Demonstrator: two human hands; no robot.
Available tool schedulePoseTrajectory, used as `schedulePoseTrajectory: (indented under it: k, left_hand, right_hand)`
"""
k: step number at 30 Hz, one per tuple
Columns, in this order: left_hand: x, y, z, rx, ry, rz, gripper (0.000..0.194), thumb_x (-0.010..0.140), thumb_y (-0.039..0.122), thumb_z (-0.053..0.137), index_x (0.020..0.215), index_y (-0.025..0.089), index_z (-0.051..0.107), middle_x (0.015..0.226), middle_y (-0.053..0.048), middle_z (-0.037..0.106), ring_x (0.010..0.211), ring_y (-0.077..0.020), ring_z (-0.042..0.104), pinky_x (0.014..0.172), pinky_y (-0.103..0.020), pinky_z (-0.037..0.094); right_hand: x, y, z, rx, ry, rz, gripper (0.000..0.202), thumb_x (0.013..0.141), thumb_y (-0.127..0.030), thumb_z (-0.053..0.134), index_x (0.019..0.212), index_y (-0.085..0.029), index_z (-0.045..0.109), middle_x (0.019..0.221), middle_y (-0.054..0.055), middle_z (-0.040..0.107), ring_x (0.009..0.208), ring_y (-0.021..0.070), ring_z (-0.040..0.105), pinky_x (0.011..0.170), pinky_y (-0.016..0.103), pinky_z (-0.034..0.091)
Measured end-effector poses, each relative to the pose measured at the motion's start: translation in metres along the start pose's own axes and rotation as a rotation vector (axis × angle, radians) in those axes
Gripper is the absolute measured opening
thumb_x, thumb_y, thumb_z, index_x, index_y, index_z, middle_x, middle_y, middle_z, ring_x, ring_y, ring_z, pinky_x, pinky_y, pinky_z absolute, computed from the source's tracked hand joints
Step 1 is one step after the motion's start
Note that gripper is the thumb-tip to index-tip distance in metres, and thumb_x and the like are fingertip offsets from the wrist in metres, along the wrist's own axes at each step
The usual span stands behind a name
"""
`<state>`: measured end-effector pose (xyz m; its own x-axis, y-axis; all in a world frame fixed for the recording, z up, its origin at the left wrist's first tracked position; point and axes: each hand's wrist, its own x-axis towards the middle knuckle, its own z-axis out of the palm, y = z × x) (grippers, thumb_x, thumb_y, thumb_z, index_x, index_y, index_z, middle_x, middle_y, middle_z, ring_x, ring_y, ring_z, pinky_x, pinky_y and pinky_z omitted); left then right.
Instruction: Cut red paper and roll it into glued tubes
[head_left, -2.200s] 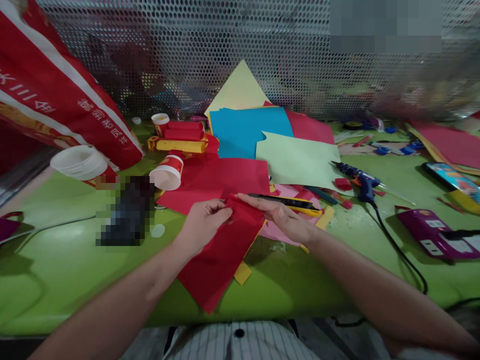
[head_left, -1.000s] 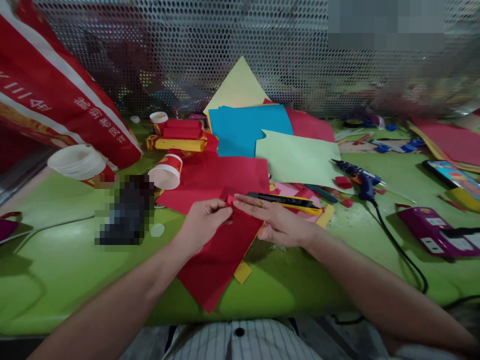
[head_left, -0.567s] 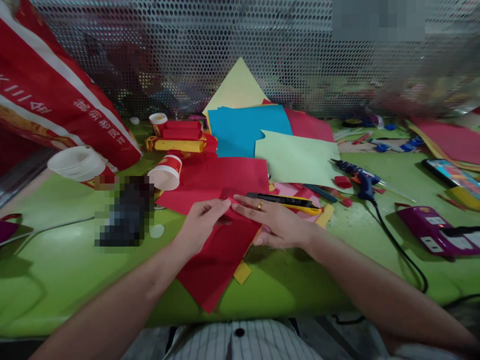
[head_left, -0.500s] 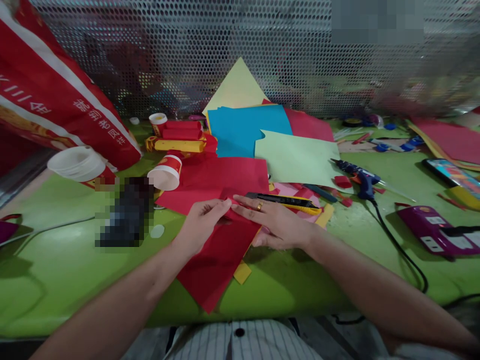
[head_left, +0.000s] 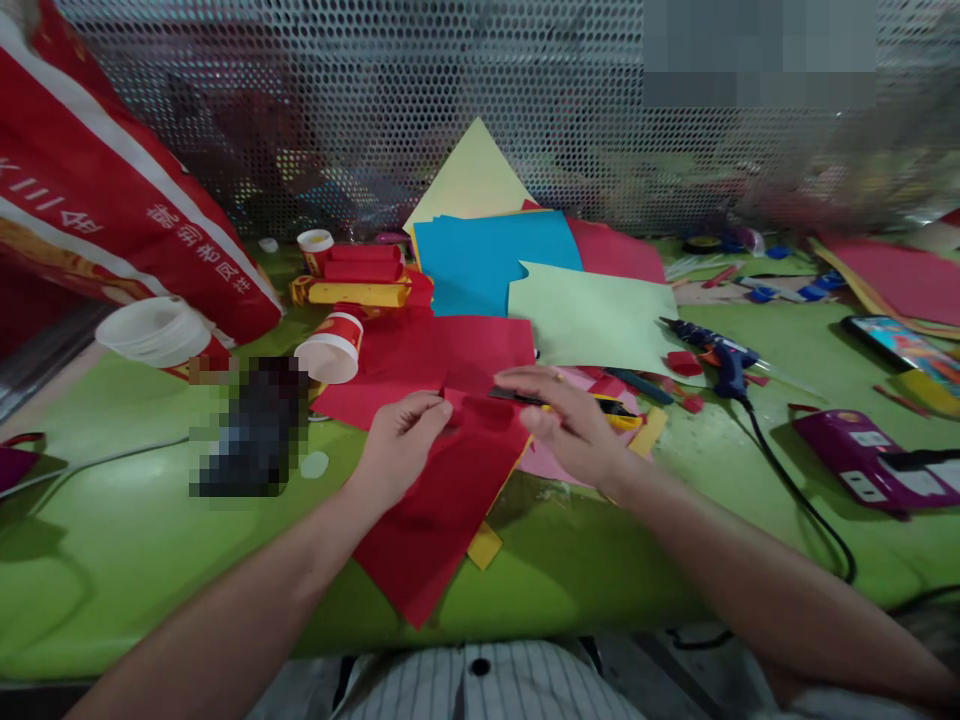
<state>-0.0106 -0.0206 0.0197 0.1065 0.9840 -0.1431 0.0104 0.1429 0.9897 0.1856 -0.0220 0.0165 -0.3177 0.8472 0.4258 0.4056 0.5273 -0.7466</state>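
My left hand [head_left: 405, 440] is closed in a pinch on a small piece of red paper, above a large red sheet [head_left: 427, 535] whose corner points toward me. To its right, my right hand [head_left: 566, 420] has its fingers apart and curved, over the black and yellow cutter [head_left: 619, 407]. Nothing shows between its fingers. Pink paper [head_left: 551, 462] lies partly under that hand. Another red sheet [head_left: 480, 345] extends beyond both hands.
A glue gun [head_left: 716, 350] with a black cord lies to the right, near a purple power strip [head_left: 862, 455]. Blue paper [head_left: 480, 255] and pale green paper [head_left: 600, 315] lie behind. Paper cups [head_left: 330, 348], red rolls [head_left: 364, 262] and a red bag [head_left: 187, 210] are at the left.
My right hand has moved away from my left hand to the right, lifting and curling its fingers. The left hand has shifted slightly left and keeps its pinch.
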Motion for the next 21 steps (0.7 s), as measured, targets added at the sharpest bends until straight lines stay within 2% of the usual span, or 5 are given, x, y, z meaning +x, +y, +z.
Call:
schedulePoseTrajectory:
  k: [3,6,8,16,21]
  left_hand:
    - [0.0006,-0.002,-0.0027,0.027,0.032,0.138,0.02,0.071,0.036,0.063,0.061,0.018,0.062,0.072,0.0,0.055,0.073,-0.0149,0.054,0.074,-0.027,0.047]
    - [0.0001,-0.0021,-0.0039,0.046,0.026,0.207,0.023,0.073,0.038,0.062,0.061,0.018,0.062,0.072,-0.001,0.053,0.074,-0.0157,0.052,0.075,-0.027,0.046]
    - [-0.0007,-0.0016,-0.0038,0.042,0.013,0.228,0.023,0.074,0.039,0.061,0.062,0.019,0.063,0.073,-0.001,0.053,0.076,-0.0161,0.051,0.076,-0.027,0.047]
    - [-0.0015,-0.0008,-0.0042,0.078,-0.022,0.223,0.023,0.076,0.038,0.06,0.064,0.019,0.064,0.078,-0.004,0.058,0.085,-0.0191,0.053,0.081,-0.029,0.047]
    - [-0.0017,-0.0011,-0.0013,0.006,-0.038,0.177,0.021,0.074,0.038,0.062,0.067,0.019,0.069,0.087,-0.004,0.064,0.091,-0.0205,0.057,0.081,-0.03,0.048]
  right_hand:
    - [0.0049,-0.0014,-0.0016,0.237,0.22,0.321,0.043,0.08,-0.06,0.048,0.078,-0.02,0.06,0.066,0.001,0.056,0.061,0.0126,0.052,0.055,0.026,0.043]
    - [0.0094,-0.0018,-0.0033,0.428,0.171,0.529,0.048,0.071,-0.067,0.053,0.064,-0.019,0.056,0.05,-0.005,0.039,0.044,0.008,0.036,0.04,0.023,0.03]
    - [0.011,-0.0028,-0.004,0.502,0.103,0.606,0.05,0.068,-0.068,0.055,0.062,-0.019,0.055,0.047,-0.005,0.036,0.042,0.0074,0.033,0.038,0.023,0.026]
    - [0.0099,-0.0083,-0.002,0.695,0.025,0.693,0.045,0.061,-0.055,0.07,0.048,-0.019,0.047,0.04,-0.008,0.031,0.038,0.005,0.026,0.039,0.023,0.023]
    - [0.0102,-0.0097,0.0018,0.679,0.07,0.658,0.036,0.056,-0.051,0.074,0.059,-0.018,0.059,0.042,-0.008,0.038,0.04,0.0048,0.026,0.04,0.023,0.021]
